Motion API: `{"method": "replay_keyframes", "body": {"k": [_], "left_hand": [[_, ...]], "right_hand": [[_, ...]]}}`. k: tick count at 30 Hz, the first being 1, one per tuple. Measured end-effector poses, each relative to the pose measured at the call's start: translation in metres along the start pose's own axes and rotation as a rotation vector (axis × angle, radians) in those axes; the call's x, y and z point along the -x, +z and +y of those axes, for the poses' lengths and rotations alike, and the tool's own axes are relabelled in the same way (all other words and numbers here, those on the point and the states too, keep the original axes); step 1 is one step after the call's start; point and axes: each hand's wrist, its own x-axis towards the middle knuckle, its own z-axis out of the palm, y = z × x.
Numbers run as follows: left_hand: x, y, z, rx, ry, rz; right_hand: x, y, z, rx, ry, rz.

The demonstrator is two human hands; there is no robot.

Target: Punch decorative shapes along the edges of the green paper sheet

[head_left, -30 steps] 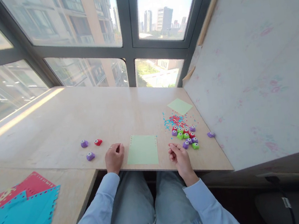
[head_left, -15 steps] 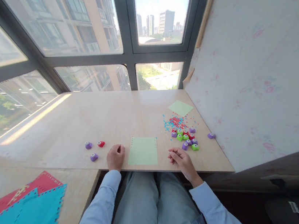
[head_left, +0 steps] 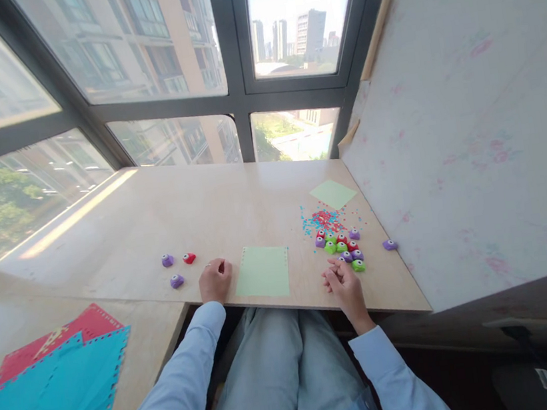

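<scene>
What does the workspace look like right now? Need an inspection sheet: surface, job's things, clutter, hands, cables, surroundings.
Surface: light wooden table, sunlit strip at its far left.
Job's things: green sheet flat at the near edge between the hands; cluster of small punches, purple, green and red, by the right hand.
Clutter: confetti pile; second green sheet; three stray punches on the left; one purple punch by the wall; blue and red punched sheets on a lower surface.
Hands: left hand loosely curled, resting beside the sheet; right hand at the cluster, grip unclear.
Cables: nothing seen.
Surroundings: windows ahead, pale board at right.
</scene>
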Motion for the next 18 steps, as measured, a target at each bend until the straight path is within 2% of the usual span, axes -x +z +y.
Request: {"method": "replay_keyframes", "body": {"k": [5,10,15,18], "left_hand": [[0.000,0.001,0.000,-0.023,-0.007,-0.001],[0.000,0.001,0.000,-0.032,-0.005,-0.001],[0.000,0.000,0.000,-0.044,-0.014,0.006],[0.000,0.000,0.000,-0.053,-0.020,0.007]], "right_hand": [[0.005,0.004,-0.002,0.060,-0.032,0.069],[0.003,0.007,-0.008,0.131,0.016,0.101],[-0.005,0.010,-0.010,0.186,0.123,0.010],[-0.005,0.010,-0.010,0.196,0.103,-0.015]]}}
